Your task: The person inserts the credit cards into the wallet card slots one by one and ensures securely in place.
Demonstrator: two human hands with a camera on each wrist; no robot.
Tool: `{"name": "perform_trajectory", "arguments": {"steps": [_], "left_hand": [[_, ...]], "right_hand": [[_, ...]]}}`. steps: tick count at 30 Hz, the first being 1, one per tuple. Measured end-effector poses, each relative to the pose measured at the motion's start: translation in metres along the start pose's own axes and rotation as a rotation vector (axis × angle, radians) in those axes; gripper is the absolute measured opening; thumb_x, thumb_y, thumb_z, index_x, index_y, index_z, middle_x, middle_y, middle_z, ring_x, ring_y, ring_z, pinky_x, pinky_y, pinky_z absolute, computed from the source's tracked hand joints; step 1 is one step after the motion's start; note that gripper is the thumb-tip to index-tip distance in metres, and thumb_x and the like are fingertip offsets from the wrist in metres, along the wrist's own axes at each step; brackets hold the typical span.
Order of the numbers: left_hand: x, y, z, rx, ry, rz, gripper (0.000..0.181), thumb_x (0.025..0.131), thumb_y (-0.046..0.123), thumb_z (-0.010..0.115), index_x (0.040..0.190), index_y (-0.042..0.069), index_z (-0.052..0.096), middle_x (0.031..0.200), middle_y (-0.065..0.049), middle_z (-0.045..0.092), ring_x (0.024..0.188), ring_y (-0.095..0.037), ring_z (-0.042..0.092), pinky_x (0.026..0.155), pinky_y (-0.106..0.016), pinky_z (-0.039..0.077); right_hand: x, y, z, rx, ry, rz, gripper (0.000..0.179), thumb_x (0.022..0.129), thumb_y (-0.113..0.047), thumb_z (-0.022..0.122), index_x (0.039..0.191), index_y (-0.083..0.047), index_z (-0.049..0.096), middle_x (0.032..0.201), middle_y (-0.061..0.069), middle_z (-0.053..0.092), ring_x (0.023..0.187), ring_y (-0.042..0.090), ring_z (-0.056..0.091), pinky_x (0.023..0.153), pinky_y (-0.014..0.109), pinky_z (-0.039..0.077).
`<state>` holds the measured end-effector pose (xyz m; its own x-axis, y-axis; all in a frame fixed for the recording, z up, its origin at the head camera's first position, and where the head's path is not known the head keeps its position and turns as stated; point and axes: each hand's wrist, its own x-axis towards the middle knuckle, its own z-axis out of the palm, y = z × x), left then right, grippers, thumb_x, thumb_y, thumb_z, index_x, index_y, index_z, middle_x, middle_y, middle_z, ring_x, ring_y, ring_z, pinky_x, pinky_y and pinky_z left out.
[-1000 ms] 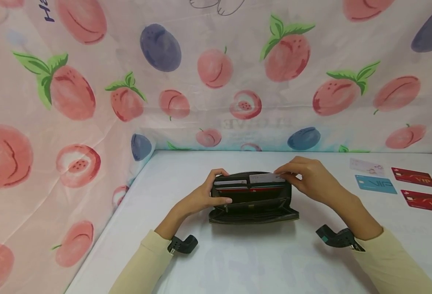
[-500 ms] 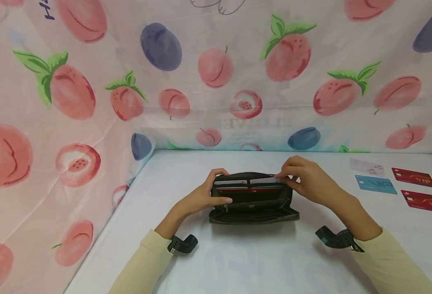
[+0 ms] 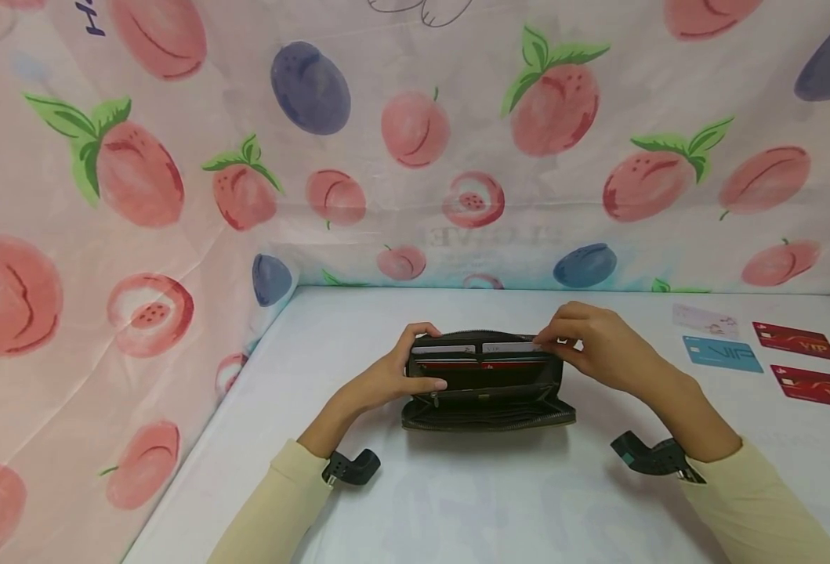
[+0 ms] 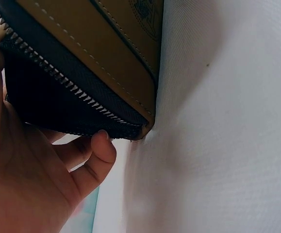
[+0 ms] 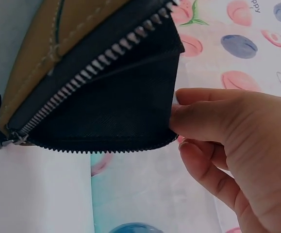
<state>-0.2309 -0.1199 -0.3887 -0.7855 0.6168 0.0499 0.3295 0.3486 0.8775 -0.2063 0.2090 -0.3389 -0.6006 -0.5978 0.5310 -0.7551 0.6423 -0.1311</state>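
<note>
An unzipped dark zip-around wallet (image 3: 488, 403) stands open on the white table. My left hand (image 3: 385, 380) grips its left end, thumb inside and fingers behind. In the left wrist view that hand (image 4: 38, 165) holds the wallet's toothed zip edge and brown outer side (image 4: 106, 53). A pale card (image 3: 508, 347) sits level in the upper right slot. My right hand (image 3: 601, 345) pinches its right end at the wallet's top corner. Another pale card (image 3: 446, 351) fills the upper left slot, with red-edged cards (image 3: 502, 365) below. In the right wrist view the wallet (image 5: 106, 111) hides the pinched card.
To the right lie a pale pink card (image 3: 704, 319), a blue VIP card (image 3: 723, 354) and two red VIP cards, one upper (image 3: 795, 341) and one lower (image 3: 818, 386). A fruit-print cloth (image 3: 415, 211) rises behind the table (image 3: 485, 501) and along its left side.
The card at my right hand has gone from tilted and raised to level and lower in its slot. My right fingers shifted slightly right, then down. The left hand has stayed still.
</note>
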Motion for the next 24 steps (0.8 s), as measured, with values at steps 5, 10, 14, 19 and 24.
{"name": "perform_trajectory", "arguments": {"steps": [5,10,14,19,24], "left_hand": [[0.0,-0.0006,0.0004,-0.008,0.002,-0.002,0.065,0.084,0.035,0.074,0.131,0.041,0.029,0.136,-0.001,0.035,0.121,-0.023,0.039,0.101,-0.05,0.029],[0.0008,-0.0014,0.0004,-0.026,-0.003,0.001,0.065,0.084,0.033,0.074,0.131,0.041,0.03,0.13,-0.002,0.04,0.116,-0.023,0.042,0.098,-0.048,0.031],[0.0009,-0.0016,0.0002,-0.045,-0.012,0.003,0.065,0.085,0.032,0.074,0.132,0.04,0.029,0.126,-0.003,0.044,0.112,-0.022,0.046,0.097,-0.046,0.032],[0.0011,-0.0006,-0.0001,-0.05,-0.014,0.002,0.065,0.085,0.032,0.073,0.132,0.04,0.029,0.123,-0.003,0.047,0.108,-0.023,0.047,0.094,-0.044,0.034],[0.0,0.0,0.0002,-0.009,-0.004,-0.003,0.065,0.085,0.037,0.073,0.132,0.04,0.028,0.139,-0.001,0.031,0.119,-0.024,0.038,0.097,-0.048,0.031]], "right_hand": [[0.0002,0.0003,0.0003,-0.018,-0.019,-0.003,0.025,0.065,0.005,0.084,0.081,-0.012,0.075,0.078,-0.007,0.057,0.072,0.01,0.055,0.062,0.029,0.052],[0.0006,0.0001,0.0,-0.017,-0.042,0.012,0.022,0.067,0.004,0.083,0.078,-0.012,0.074,0.078,-0.006,0.054,0.072,0.01,0.053,0.063,0.029,0.053],[0.0005,0.0007,0.0002,-0.022,-0.03,-0.005,0.022,0.067,0.005,0.083,0.077,-0.012,0.073,0.078,-0.005,0.054,0.072,0.011,0.054,0.063,0.029,0.053],[0.0008,0.001,0.0006,-0.021,-0.015,-0.023,0.022,0.066,0.005,0.083,0.075,-0.011,0.071,0.078,-0.004,0.054,0.072,0.012,0.055,0.063,0.03,0.053],[0.001,0.0003,0.0011,-0.021,-0.024,-0.02,0.023,0.066,0.006,0.083,0.071,-0.012,0.069,0.079,-0.004,0.054,0.073,0.012,0.055,0.063,0.03,0.053]]}}
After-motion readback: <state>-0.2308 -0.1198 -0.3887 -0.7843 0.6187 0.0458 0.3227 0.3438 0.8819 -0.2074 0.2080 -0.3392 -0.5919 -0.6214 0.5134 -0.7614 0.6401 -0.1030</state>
